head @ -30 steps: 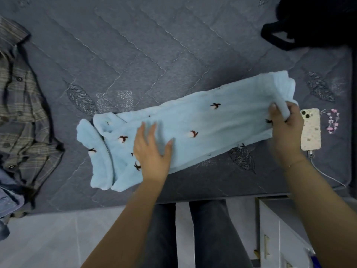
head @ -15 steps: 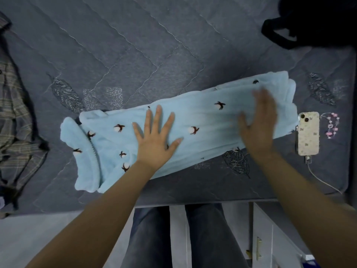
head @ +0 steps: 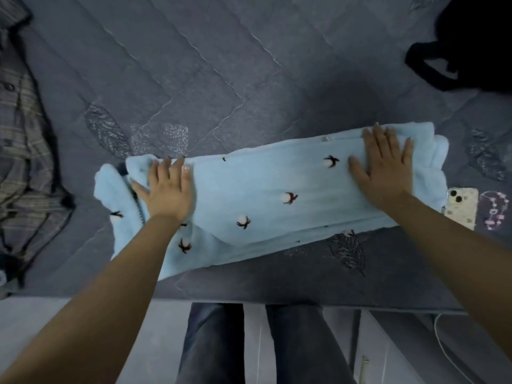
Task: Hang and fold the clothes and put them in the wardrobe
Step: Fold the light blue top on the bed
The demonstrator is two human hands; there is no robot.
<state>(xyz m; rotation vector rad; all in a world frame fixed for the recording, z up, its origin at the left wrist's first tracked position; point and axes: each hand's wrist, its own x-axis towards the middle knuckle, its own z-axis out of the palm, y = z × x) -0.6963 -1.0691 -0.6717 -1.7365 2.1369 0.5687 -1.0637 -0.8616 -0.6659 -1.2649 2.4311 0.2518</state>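
Observation:
A light blue fleece garment [head: 263, 200] with small cotton-flower motifs lies folded into a long band across the grey quilted bed [head: 221, 79]. My left hand [head: 169, 187] presses flat on its left part, near the zip and collar end, fingers straight. My right hand [head: 385, 167] lies flat on the right part, fingers spread, close to the far edge. Neither hand grips the fabric.
A plaid shirt [head: 25, 151] lies crumpled at the bed's left side. A black bag [head: 471, 42] sits at the far right. A phone [head: 461, 207] with a beaded charm [head: 494, 209] lies right of the garment. The bed edge [head: 249, 297] and a white cabinet [head: 401, 350] are near my legs.
My right hand let go of the garment's right end and now lies flat on it. My left hand slid left toward the collar end. Both hands moved toward the far edge.

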